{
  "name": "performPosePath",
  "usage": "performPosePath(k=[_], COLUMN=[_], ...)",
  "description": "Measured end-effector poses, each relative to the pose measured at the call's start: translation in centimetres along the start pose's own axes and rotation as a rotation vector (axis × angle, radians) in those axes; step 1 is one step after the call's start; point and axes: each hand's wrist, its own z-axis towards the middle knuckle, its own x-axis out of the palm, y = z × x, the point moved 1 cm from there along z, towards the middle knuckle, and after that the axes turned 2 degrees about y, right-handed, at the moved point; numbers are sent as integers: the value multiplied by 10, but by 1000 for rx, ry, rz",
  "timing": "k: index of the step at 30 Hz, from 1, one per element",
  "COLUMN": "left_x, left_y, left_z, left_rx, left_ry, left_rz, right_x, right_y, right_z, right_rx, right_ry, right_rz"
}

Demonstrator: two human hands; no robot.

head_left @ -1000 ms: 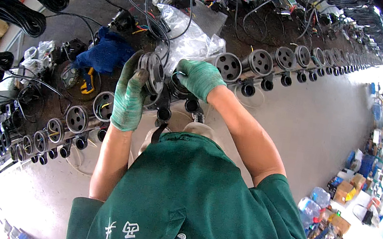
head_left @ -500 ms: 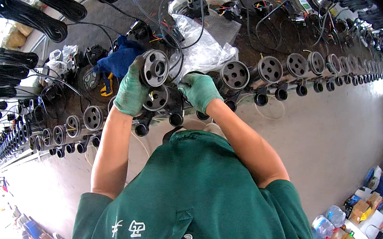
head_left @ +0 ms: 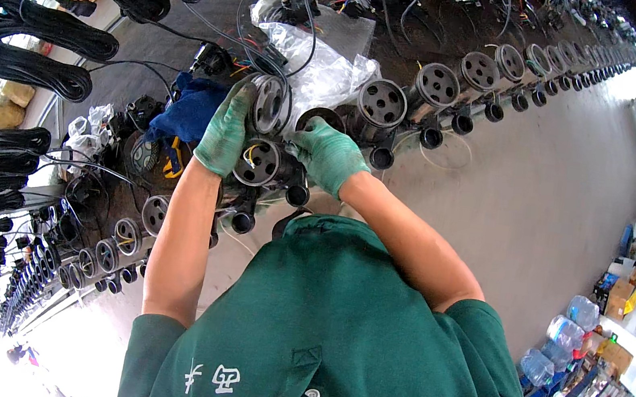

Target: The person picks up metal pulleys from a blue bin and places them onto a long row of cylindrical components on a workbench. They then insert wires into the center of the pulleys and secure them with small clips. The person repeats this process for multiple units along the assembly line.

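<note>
My left hand [head_left: 225, 130], in a green work glove, is closed around the edge of a grey round metal cap with holes [head_left: 268, 105], tilted partly side-on. My gloved right hand [head_left: 328, 153] has its fingers curled at the rim of a dark round housing [head_left: 323, 116]; its inside is partly hidden by the hand. Below the cap, between my hands, stands a housing with a holed end face [head_left: 258, 162] and a yellow-white wire poking out. A black cable [head_left: 307, 43] hangs down close to the cap.
More housings with holed end faces [head_left: 383, 103] line the bench edge on both sides, each with a black tube end. Clear plastic bags [head_left: 312, 64], a blue cloth [head_left: 187, 109] and a yellow-handled tool [head_left: 174, 160] lie on the bench. Coiled black cables [head_left: 53, 27] hang at left.
The cap in my left hand has turned from facing up to partly side-on. My right hand has moved slightly down, and the dark housing's rim shows more. The whole view has shifted a little.
</note>
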Motion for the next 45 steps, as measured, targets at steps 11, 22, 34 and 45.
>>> performPosePath(k=[11,22,34,45], left_x=[2,5,10,4], left_y=[2,15,4,11], left_z=[20,30,32,35], left_rx=[-70,79,125,-26], left_ry=[128,253,358,387], left_rz=[204,436,661,710], right_x=[31,44,45,41], right_y=[-4,-19,-21,-16], right_z=[0,9,24,5], right_rx=[114,47,92,8], right_ry=[-224,-284,-79,-339], right_rz=[211,327,245,411])
